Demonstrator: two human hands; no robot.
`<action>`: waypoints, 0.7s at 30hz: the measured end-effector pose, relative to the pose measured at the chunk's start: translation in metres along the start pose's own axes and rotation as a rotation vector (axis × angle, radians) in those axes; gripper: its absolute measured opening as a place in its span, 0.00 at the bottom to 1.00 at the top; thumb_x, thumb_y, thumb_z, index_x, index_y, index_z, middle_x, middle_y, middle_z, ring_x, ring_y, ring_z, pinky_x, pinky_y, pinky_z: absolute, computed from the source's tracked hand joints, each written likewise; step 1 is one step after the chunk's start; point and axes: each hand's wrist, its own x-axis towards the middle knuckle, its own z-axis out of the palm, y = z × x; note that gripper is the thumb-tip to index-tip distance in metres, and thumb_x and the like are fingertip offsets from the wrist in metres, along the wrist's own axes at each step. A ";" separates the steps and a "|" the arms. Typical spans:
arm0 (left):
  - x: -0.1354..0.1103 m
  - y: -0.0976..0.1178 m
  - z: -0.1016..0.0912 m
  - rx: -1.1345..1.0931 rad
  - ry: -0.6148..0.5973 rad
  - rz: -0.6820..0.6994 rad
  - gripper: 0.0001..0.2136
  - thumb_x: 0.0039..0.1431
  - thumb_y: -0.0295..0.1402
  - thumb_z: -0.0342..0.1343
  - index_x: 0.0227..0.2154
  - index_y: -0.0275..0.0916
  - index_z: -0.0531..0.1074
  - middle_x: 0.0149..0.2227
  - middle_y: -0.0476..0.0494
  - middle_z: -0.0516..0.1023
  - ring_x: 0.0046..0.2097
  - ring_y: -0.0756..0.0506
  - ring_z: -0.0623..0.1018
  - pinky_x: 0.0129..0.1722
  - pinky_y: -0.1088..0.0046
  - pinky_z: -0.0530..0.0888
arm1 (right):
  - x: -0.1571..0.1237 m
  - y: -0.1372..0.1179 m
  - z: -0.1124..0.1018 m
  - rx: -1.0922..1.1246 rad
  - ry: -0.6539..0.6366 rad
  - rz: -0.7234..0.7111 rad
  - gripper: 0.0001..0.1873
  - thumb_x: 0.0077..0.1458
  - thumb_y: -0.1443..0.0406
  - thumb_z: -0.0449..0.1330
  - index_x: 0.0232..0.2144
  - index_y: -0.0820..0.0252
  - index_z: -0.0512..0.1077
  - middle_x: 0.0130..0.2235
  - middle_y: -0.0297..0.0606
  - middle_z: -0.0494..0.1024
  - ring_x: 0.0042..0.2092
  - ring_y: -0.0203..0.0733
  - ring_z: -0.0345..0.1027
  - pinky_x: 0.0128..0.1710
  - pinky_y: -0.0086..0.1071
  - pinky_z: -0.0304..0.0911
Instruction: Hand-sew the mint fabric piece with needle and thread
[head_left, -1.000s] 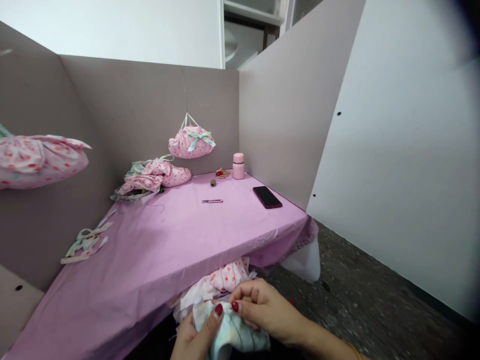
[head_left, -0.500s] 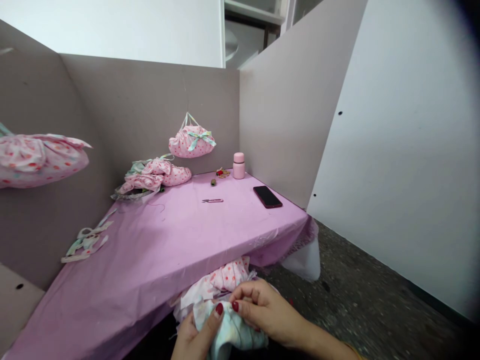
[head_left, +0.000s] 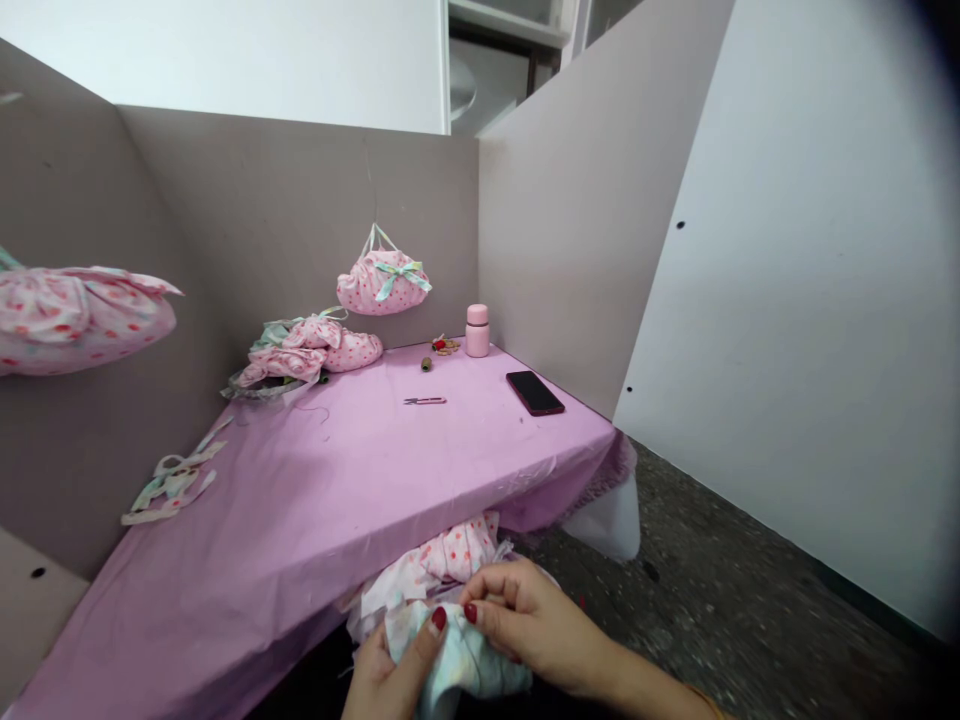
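Observation:
At the bottom of the head view, my left hand (head_left: pixel 396 668) pinches the edge of a pale mint-green cloth (head_left: pixel 469 660), its thumb lying on top. Close beside it, my right hand (head_left: pixel 529 620) has thumb and forefinger pressed together at the cloth's upper edge. Whether a needle or thread sits between those fingertips is too small to tell. Just beyond my hands, below the table's front edge, lies a pink dotted cloth (head_left: pixel 461 548) with white fabric around it.
On the pink-covered table (head_left: pixel 360 470) lie thread snips (head_left: pixel 425 401), a thread spool (head_left: pixel 426 365), a phone (head_left: pixel 535 393) and a pink bottle (head_left: pixel 477 332). Dotted fabric bundles (head_left: pixel 315 350) and ribbon strips (head_left: pixel 174 487) lie left. A bowed pouch (head_left: pixel 384 283) hangs before the grey partition (head_left: pixel 300 200).
Almost nothing differs. The mint-green cloth has shifted very slightly at its lower right, while both hands keep their pinch in the same place.

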 end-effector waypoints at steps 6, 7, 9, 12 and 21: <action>-0.002 0.003 0.004 -0.047 -0.035 -0.017 0.14 0.38 0.41 0.68 0.24 0.35 0.77 0.20 0.43 0.79 0.27 0.41 0.77 0.28 0.69 0.71 | 0.001 0.005 -0.002 0.095 -0.025 0.005 0.23 0.48 0.48 0.62 0.27 0.65 0.67 0.15 0.22 0.56 0.17 0.25 0.44 0.16 0.22 0.38; -0.002 0.002 0.004 -0.053 -0.034 -0.023 0.15 0.38 0.41 0.68 0.24 0.35 0.77 0.20 0.43 0.79 0.28 0.40 0.77 0.28 0.68 0.72 | 0.001 0.005 -0.002 0.095 -0.031 0.004 0.23 0.48 0.48 0.62 0.27 0.65 0.67 0.15 0.22 0.56 0.17 0.25 0.44 0.16 0.22 0.38; -0.002 0.001 0.005 -0.072 -0.021 -0.028 0.15 0.37 0.40 0.69 0.25 0.35 0.77 0.21 0.43 0.79 0.28 0.40 0.78 0.29 0.68 0.73 | 0.002 0.006 -0.002 0.091 -0.037 -0.011 0.23 0.48 0.49 0.62 0.27 0.65 0.67 0.15 0.22 0.56 0.17 0.25 0.44 0.16 0.22 0.39; 0.000 -0.002 0.004 -0.088 -0.014 -0.021 0.15 0.36 0.40 0.70 0.25 0.35 0.78 0.20 0.43 0.79 0.27 0.42 0.77 0.28 0.70 0.72 | 0.004 0.008 0.000 0.071 -0.032 -0.042 0.22 0.49 0.49 0.61 0.28 0.64 0.65 0.16 0.22 0.56 0.17 0.25 0.44 0.16 0.22 0.39; -0.001 0.003 0.002 -0.039 -0.078 -0.035 0.15 0.39 0.41 0.69 0.27 0.35 0.78 0.24 0.43 0.81 0.27 0.43 0.77 0.29 0.72 0.73 | -0.004 -0.001 0.008 -0.423 0.061 -0.279 0.12 0.64 0.63 0.46 0.43 0.61 0.66 0.28 0.32 0.67 0.29 0.34 0.59 0.31 0.26 0.57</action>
